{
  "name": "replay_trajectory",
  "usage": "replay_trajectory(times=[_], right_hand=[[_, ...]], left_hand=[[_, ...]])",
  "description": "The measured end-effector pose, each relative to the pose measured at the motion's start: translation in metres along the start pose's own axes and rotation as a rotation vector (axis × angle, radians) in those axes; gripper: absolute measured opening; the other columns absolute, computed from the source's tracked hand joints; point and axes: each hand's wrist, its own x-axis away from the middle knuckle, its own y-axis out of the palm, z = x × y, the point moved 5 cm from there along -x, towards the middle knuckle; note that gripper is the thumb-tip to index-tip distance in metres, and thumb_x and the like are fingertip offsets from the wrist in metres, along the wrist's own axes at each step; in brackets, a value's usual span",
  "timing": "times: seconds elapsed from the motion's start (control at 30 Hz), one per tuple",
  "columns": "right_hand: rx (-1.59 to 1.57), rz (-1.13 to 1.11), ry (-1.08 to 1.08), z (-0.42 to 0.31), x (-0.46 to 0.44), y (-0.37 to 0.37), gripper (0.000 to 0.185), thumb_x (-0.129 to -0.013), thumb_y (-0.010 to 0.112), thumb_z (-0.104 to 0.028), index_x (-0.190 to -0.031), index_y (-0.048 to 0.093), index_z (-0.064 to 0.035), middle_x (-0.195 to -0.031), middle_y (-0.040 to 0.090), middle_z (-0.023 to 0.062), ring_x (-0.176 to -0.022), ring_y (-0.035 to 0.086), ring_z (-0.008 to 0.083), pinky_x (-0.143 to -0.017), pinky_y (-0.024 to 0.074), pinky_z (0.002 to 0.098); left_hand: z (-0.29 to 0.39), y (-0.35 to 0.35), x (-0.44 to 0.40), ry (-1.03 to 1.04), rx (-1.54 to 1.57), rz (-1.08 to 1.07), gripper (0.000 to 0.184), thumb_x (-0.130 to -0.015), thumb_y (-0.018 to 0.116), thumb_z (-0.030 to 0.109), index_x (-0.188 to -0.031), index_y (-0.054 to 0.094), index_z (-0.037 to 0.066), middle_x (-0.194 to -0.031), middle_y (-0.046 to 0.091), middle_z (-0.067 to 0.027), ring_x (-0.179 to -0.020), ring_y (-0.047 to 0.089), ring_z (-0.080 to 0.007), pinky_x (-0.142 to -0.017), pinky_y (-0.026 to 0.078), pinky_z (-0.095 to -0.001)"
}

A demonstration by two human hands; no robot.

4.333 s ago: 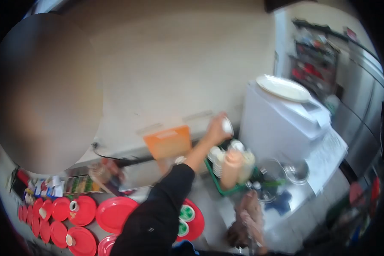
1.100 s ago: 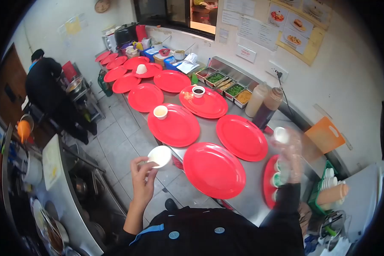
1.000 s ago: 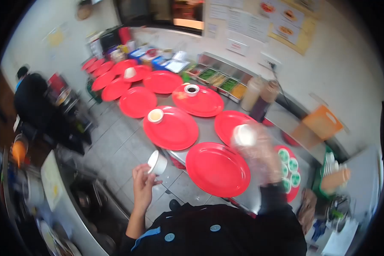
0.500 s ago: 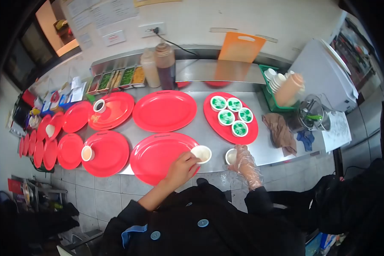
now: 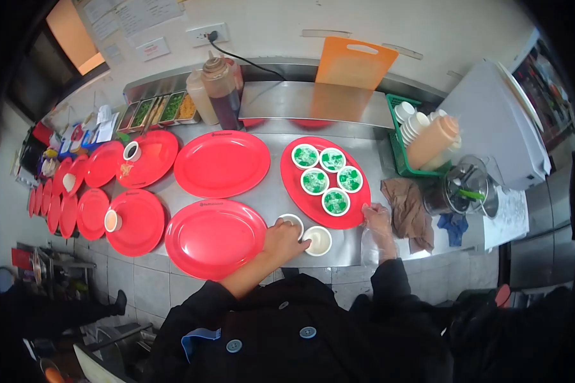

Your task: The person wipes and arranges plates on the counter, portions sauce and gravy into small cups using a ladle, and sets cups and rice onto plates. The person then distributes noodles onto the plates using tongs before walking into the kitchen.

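At the steel counter's front edge, my left hand [image 5: 283,243] is closed round a white cup [image 5: 292,222], its thumb against a second white cup [image 5: 317,241] just to the right. My right hand [image 5: 378,220], in a clear plastic glove, has its fingers at the right rim of a red oval plate [image 5: 326,213]; whether they pinch it is hard to see. Several white cups with green and white contents [image 5: 314,181] stand on that plate. An empty red plate [image 5: 216,237] lies left of my left hand.
More red plates [image 5: 222,164] run leftward. Behind stand squeeze bottles [image 5: 221,96], topping trays [image 5: 160,110] and an orange board [image 5: 354,64]. To the right are a green basket [image 5: 399,150], a brown cloth [image 5: 407,214] and a metal pot [image 5: 437,199].
Both white cups now stand side by side on the counter's front edge. My right hand has let go of its cup and moved to the rim of the plate with green-filled cups.
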Motion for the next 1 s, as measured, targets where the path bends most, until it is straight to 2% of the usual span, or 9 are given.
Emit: replay_trajectory(times=[0.07, 0.13, 0.2, 0.23, 0.37, 0.47, 0.6, 0.8, 1.0], right_hand=[[0.008, 0.004, -0.058, 0.014, -0.013, -0.002, 0.022, -0.086, 0.058, -0.020, -0.094, 0.058, 0.0003, -0.081, 0.061, 0.0062, -0.064, 0.057, 0.0113, -0.053, 0.0444, 0.0256], [-0.271, -0.041, 0.024, 0.019, -0.007, 0.012, 0.025, -0.086, 0.057, -0.022, -0.096, 0.057, 0.0005, -0.078, 0.058, 0.0044, -0.067, 0.055, 0.0117, -0.060, 0.0479, 0.0281], [-0.663, -0.030, -0.127, -0.012, 0.022, 0.032, 0.029, -0.088, 0.056, -0.022, -0.108, 0.052, -0.0014, -0.089, 0.058, 0.0049, -0.076, 0.056, 0.0120, -0.066, 0.0477, 0.0267], [-0.637, -0.130, -0.172, -0.001, 0.018, 0.031, 0.031, -0.085, 0.059, -0.020, -0.113, 0.050, -0.0074, -0.096, 0.057, 0.0024, -0.089, 0.058, 0.0131, -0.071, 0.0494, 0.0271], [-0.556, -0.076, -0.263, 0.010, 0.028, 0.032, 0.037, -0.085, 0.060, -0.019, -0.118, 0.048, -0.0076, -0.101, 0.057, 0.0030, -0.092, 0.057, 0.0126, -0.072, 0.0487, 0.0255], [-0.460, 0.025, -0.538, -0.016, 0.067, 0.033, 0.030, -0.088, 0.057, -0.017, -0.113, 0.050, -0.0021, -0.102, 0.060, 0.0070, -0.088, 0.058, 0.0133, -0.078, 0.0477, 0.0269], [-0.475, 0.055, -0.482, -0.057, 0.097, 0.053, 0.032, -0.086, 0.060, -0.018, -0.111, 0.052, 0.0009, -0.099, 0.061, 0.0078, -0.086, 0.059, 0.0135, -0.075, 0.0490, 0.0257], [-0.554, -0.151, -0.498, -0.177, 0.202, 0.224, 0.036, -0.086, 0.056, -0.022, -0.109, 0.053, 0.0052, -0.105, 0.058, 0.0116, -0.092, 0.059, 0.0189, -0.080, 0.0495, 0.0298], [-0.632, -0.326, -0.461, -0.241, 0.241, 0.385, 0.029, -0.084, 0.056, -0.013, -0.103, 0.053, 0.0085, -0.110, 0.057, 0.0184, -0.101, 0.058, 0.0275, -0.083, 0.0515, 0.0418]], left_hand=[[0.001, 0.003, -0.007, -0.035, -0.036, -0.067, 0.028, -0.069, 0.064, 0.032, -0.074, 0.064, 0.005, -0.076, 0.063, -0.0117, -0.081, 0.059, -0.0284, -0.068, 0.050, -0.0386], [0.002, 0.003, -0.006, -0.001, -0.008, -0.044, 0.028, -0.070, 0.064, 0.031, -0.073, 0.064, 0.003, -0.076, 0.063, -0.0142, -0.079, 0.061, -0.0308, -0.067, 0.050, -0.0401], [-0.002, -0.004, -0.001, -0.002, 0.019, 0.040, 0.026, -0.070, 0.064, 0.029, -0.070, 0.063, 0.003, -0.073, 0.062, -0.0149, -0.079, 0.060, -0.0312, -0.065, 0.050, -0.0403], [-0.003, -0.015, 0.004, 0.004, 0.054, 0.073, 0.026, -0.069, 0.065, 0.028, -0.069, 0.061, 0.002, -0.072, 0.062, -0.0151, -0.076, 0.060, -0.0308, -0.063, 0.049, -0.0404], [-0.026, -0.085, 0.048, 0.001, 0.207, 0.273, 0.026, -0.067, 0.070, 0.024, -0.064, 0.057, 0.002, -0.065, 0.058, -0.0142, -0.065, 0.058, -0.0293, -0.057, 0.046, -0.0393], [-0.084, -0.142, 0.114, -0.128, 0.201, 0.459, 0.025, -0.064, 0.075, 0.020, -0.064, 0.058, 0.001, -0.061, 0.055, -0.0126, -0.058, 0.056, -0.0282, -0.052, 0.044, -0.0364], [-0.169, -0.196, 0.249, -0.424, 0.116, 0.715, 0.023, -0.063, 0.075, 0.018, -0.065, 0.060, 0.001, -0.061, 0.056, -0.0135, -0.056, 0.056, -0.0280, -0.052, 0.043, -0.0356], [-0.281, -0.199, 0.443, -0.881, 0.025, 0.700, 0.024, -0.062, 0.075, 0.019, -0.061, 0.060, 0.000, -0.060, 0.057, -0.0157, -0.057, 0.056, -0.0312, -0.055, 0.044, -0.0382], [-0.335, -0.210, 0.522, -0.982, 0.126, 0.741, 0.026, -0.062, 0.074, 0.022, -0.060, 0.060, 0.000, -0.060, 0.059, -0.0151, -0.057, 0.058, -0.0307, -0.056, 0.045, -0.0373]])
